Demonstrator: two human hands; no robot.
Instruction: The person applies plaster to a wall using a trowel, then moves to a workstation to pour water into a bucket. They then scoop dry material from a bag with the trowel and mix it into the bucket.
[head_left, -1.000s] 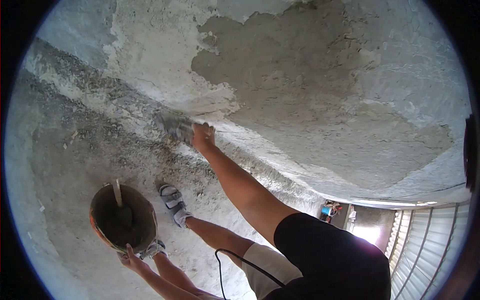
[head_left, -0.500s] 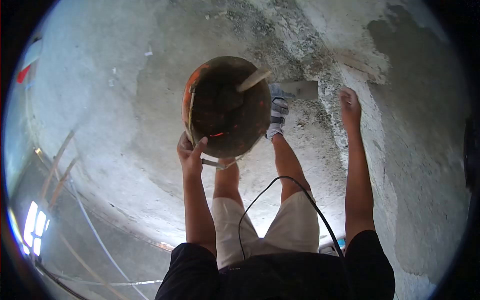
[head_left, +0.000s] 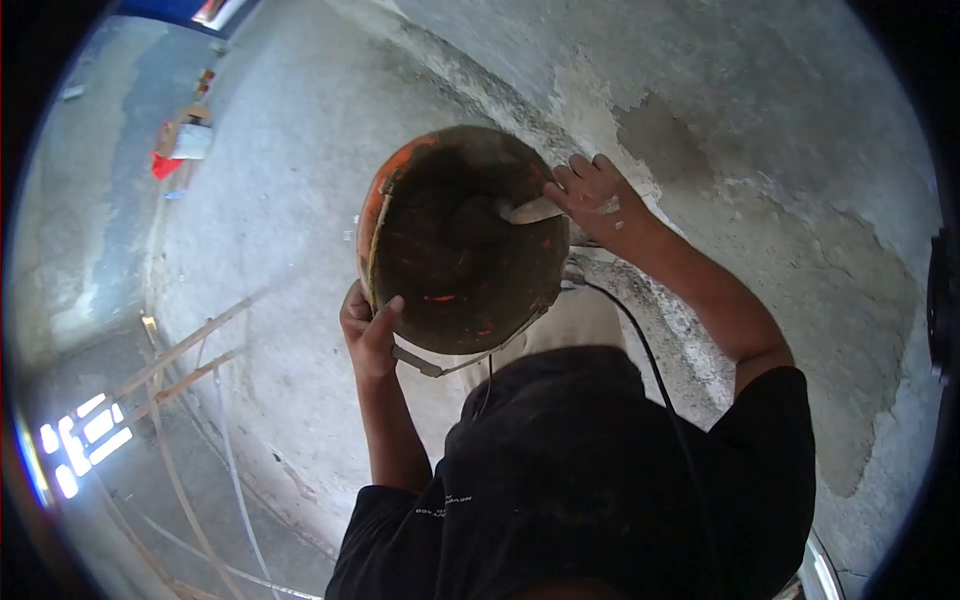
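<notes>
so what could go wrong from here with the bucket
The bucket could tip or slip: only the left hand visibly steadies its rim, and the wire handle is not gripped.

The right hand has the trowel over the rim, so lifting it out might knock the edge or drop some mix.

The black cable loops close to the bucket and right forearm, and might snag.

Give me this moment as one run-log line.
left hand: gripping bucket at rim | right hand: on pale tool handle | handle: slanting into bucket | wall: patchy, rough
</notes>
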